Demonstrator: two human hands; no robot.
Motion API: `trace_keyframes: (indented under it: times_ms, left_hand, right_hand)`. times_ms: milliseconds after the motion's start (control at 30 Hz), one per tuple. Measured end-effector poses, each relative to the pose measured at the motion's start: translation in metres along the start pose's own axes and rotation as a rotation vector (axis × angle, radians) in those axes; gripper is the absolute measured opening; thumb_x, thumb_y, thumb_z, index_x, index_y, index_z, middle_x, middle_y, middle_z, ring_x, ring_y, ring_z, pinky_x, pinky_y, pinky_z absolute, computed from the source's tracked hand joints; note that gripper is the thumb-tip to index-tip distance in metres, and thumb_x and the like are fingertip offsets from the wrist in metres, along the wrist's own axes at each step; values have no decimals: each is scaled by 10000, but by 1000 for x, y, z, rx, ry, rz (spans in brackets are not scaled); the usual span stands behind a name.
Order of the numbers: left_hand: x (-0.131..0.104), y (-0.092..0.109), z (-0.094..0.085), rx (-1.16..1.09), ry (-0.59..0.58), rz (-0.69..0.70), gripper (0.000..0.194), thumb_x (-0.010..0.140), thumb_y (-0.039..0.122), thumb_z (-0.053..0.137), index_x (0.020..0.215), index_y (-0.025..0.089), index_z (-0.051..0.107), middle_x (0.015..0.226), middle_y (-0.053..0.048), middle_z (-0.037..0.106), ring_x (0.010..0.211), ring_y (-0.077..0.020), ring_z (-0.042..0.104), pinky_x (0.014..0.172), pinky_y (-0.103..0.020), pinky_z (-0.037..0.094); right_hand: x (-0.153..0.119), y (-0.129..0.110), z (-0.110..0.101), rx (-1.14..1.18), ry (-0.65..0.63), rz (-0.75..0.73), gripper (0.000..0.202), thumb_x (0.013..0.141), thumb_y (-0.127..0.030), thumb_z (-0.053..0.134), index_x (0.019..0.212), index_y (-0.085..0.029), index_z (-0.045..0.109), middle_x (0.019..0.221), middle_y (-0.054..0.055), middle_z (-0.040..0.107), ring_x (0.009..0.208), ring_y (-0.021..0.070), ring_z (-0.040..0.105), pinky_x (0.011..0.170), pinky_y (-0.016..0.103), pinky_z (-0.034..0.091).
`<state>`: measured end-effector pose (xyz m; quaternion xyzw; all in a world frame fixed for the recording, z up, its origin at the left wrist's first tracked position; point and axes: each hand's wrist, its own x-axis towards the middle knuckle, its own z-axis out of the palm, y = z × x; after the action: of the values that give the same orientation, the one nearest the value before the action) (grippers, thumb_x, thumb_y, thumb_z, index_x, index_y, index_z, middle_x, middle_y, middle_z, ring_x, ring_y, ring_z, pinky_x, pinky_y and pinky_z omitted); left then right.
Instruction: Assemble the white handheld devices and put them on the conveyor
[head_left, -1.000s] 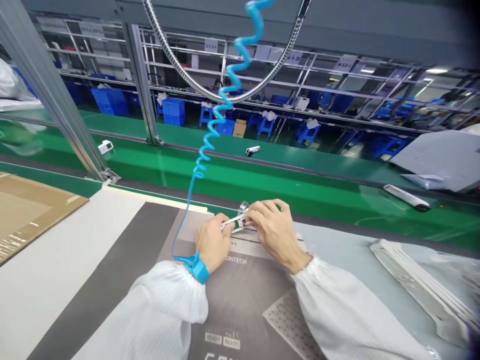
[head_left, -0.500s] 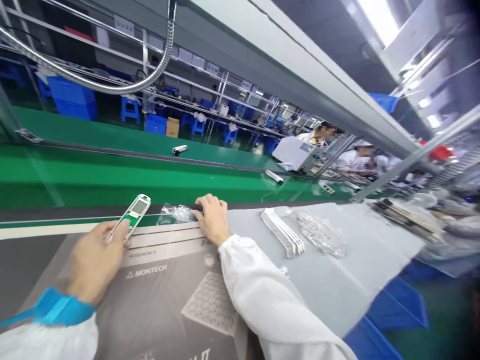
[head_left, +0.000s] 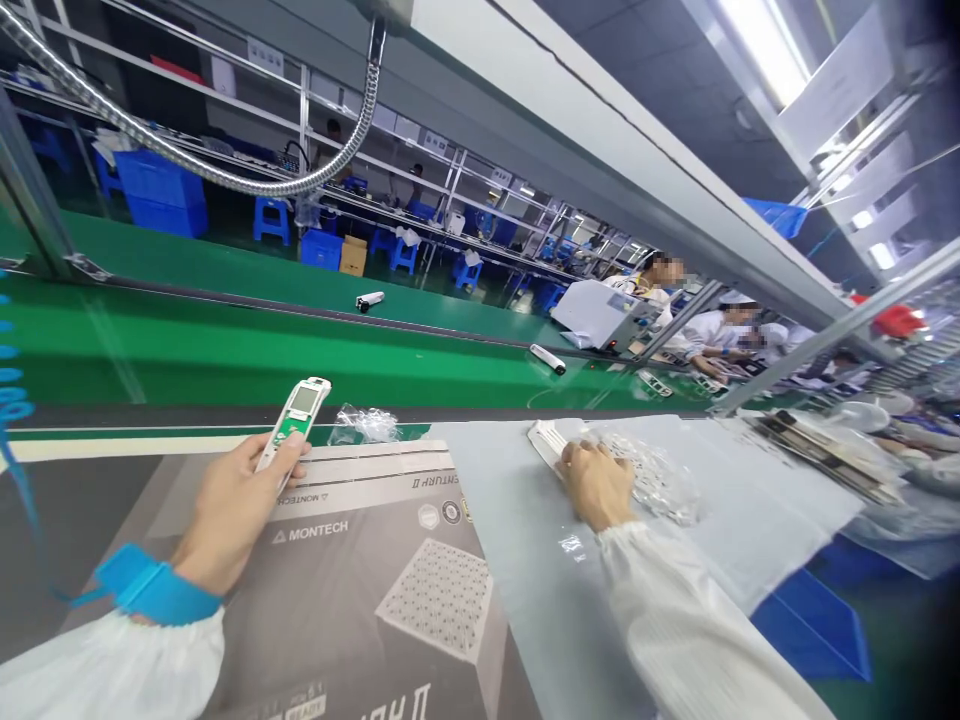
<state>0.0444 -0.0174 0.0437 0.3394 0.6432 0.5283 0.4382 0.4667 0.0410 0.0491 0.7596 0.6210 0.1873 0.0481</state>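
My left hand (head_left: 236,505), with a blue band at the wrist, pinches a white device housing (head_left: 304,412) that shows a small screen and a green circuit board. It is held tilted above a grey MONTECH box (head_left: 322,590). On the grey sheet to the right, my right hand (head_left: 600,483) rests over a stack of long white plastic parts (head_left: 546,440), its fingers bent onto them and partly hiding them. Whether it grips one cannot be made out. Just right of that hand lies a clear bag of small white parts (head_left: 664,480).
Crumpled clear plastic (head_left: 367,425) lies behind the box. White devices (head_left: 547,358) sit on the green conveyor belt (head_left: 442,375). A metal frame crosses overhead. People in white work at the far right, near a grey machine (head_left: 600,312).
My right hand has moved right, from the crumpled plastic by the box to the white plastic parts. My left hand still holds the device, now slightly further right in view.
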Motion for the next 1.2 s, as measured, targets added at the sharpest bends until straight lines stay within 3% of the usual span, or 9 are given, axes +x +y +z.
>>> trace_keyframes:
  times_ms: [167, 300, 400, 533, 667, 767, 833, 1000, 1200]
  left_hand:
    - [-1, -2, 4, -147, -86, 52, 502, 661, 542, 752, 945, 149, 618, 764, -18, 672, 656, -124, 568, 632, -243, 447]
    - [0, -3, 6, -266, -166, 72, 435, 727, 455, 730, 985, 143, 571, 958, -72, 701, 632, -94, 579, 618, -238, 472]
    - [-1, -2, 6, -255, -208, 97, 422, 772, 423, 708, 1058, 136, 589, 988, -82, 698, 604, -73, 549, 584, -214, 444]
    - [-1, -2, 3, -185, -172, 125, 488, 849, 514, 620, 1181, 157, 597, 974, -78, 708, 579, -77, 528, 574, -220, 441]
    - [7, -6, 0, -26, -103, 231, 490, 911, 537, 516, 1249, 191, 601, 1054, -74, 709, 731, -141, 615, 705, -278, 498]
    - [9, -9, -2, 174, -119, 432, 363, 915, 413, 558, 1213, 217, 627, 1212, -54, 670, 1058, -201, 617, 933, -323, 467]
    - [5, -11, -3, 376, -177, 542, 300, 911, 334, 575, 1187, 236, 640, 1238, -39, 661, 1138, -216, 585, 1007, -364, 426]
    - [-6, -13, -1, 872, -239, 639, 277, 848, 198, 657, 1123, 227, 668, 1145, -58, 700, 1090, -273, 582, 972, -470, 423]
    - [3, -16, -7, 874, -323, 666, 294, 892, 240, 621, 1182, 210, 657, 1139, -80, 686, 1089, -256, 586, 952, -433, 462]
  right_hand:
    - [-4, -3, -3, 19, -92, 18, 166, 900, -226, 523, 971, -120, 629, 946, 215, 706, 937, 346, 628, 761, 454, 367]
    - [-1, -16, -21, 190, -143, -99, 322, 974, -369, 376, 863, -202, 629, 817, 184, 705, 770, 319, 640, 681, 436, 368]
    - [-11, -59, -51, 540, -253, -471, 322, 946, -433, 432, 848, -229, 661, 832, 115, 720, 751, 268, 639, 684, 370, 415]
    - [-31, -149, -82, 938, -555, -1013, 242, 901, -365, 548, 1011, -255, 733, 1035, 43, 748, 910, 236, 662, 812, 319, 465]
    - [-34, -199, -77, 1117, -350, -892, 298, 822, -342, 681, 1102, -246, 714, 1092, 72, 718, 1022, 255, 632, 932, 395, 452]
    - [-32, -194, -61, 1261, -363, -811, 666, 677, -392, 825, 1286, -242, 600, 1331, 97, 600, 1210, 279, 555, 1047, 446, 409]
    - [-31, -186, -49, 1317, -407, -745, 805, 609, -378, 873, 1336, -248, 552, 1391, 96, 558, 1263, 285, 526, 1096, 462, 375]
    - [-38, -195, -34, 1521, -419, -665, 700, 741, -270, 783, 1379, -287, 496, 1380, 57, 584, 1292, 240, 525, 1128, 436, 361]
    - [-39, -206, -33, 1624, -416, -576, 508, 721, -206, 791, 1200, -285, 642, 1206, 29, 698, 1202, 251, 605, 1063, 417, 423]
